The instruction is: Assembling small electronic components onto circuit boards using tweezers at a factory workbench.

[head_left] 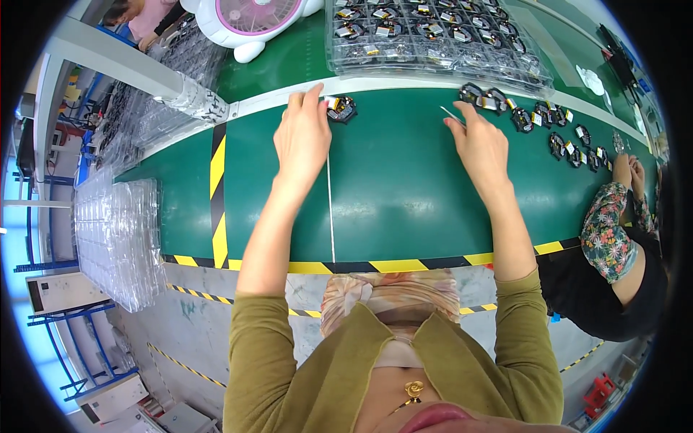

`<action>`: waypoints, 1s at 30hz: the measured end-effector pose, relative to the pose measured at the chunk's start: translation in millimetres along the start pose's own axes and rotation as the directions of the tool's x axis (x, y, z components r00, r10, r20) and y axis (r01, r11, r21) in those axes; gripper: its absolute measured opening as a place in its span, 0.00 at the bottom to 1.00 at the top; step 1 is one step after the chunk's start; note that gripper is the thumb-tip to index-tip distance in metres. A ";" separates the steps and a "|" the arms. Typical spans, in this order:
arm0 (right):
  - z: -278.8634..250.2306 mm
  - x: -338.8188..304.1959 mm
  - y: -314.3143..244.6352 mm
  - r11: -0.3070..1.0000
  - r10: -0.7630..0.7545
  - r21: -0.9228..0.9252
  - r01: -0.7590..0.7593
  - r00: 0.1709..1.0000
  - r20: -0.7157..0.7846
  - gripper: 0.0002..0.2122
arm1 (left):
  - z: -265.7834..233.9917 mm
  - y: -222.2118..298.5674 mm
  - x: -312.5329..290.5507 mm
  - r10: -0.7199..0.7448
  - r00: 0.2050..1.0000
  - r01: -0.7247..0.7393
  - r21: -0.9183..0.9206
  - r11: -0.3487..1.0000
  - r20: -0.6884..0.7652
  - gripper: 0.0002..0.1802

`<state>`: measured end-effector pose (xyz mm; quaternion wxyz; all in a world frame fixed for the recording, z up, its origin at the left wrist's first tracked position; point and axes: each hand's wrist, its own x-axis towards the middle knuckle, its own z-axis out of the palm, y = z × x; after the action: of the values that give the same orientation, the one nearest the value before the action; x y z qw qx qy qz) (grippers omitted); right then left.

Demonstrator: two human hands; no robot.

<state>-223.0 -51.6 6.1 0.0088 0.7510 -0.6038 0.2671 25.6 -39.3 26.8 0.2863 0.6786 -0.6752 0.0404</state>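
Note:
My left hand [303, 133] is over the green bench, thumb and forefinger closed at the left edge of a small black electronic assembly [343, 110]. That assembly is roundish, with a silver and yellow piece on its left side. Farther right, my right hand [482, 150] grips thin metal tweezers [449, 113], whose tip points up and left, away from the assembly. Just beyond the right hand lie black ring-shaped assemblies [484, 98] of similar make, close together against the white rail.
Several more assemblies [577, 154] lie to the right, near a co-worker's hands [626, 173]. Behind the rail sit clear trays of assemblies [440, 54] and a white-and-pink fan [253, 22]. Stacked clear trays [119, 238] stand left. Striped tape [397, 266] lines the front edge.

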 end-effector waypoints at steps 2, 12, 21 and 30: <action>-0.1 -5.2 -15.1 0.992 -0.057 0.112 0.056 0.998 0.008 0.11 | 8.8 -6.1 15.7 0.007 0.995 -0.018 0.118 0.993 0.098 0.19; 4.3 -19.0 -42.9 0.734 -0.065 0.677 0.046 0.998 0.003 0.13 | 21.1 20.3 -7.0 0.100 0.913 0.262 -0.759 0.596 0.394 0.12; -0.6 -22.2 -48.1 0.439 -0.052 0.799 -0.410 0.877 0.478 0.11 | 10.2 44.9 -37.3 0.048 0.989 0.045 -0.599 0.799 0.138 0.11; -2.3 -26.2 -56.2 0.312 -0.010 0.802 -0.510 0.842 0.540 0.12 | 15.6 42.0 -48.4 0.048 0.998 -0.065 -0.628 0.775 -0.045 0.06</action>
<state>-176.1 -12.0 14.6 -0.5990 0.5522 -0.4411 0.3763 -23.1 0.2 6.5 0.5040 0.5230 -0.6661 -0.1698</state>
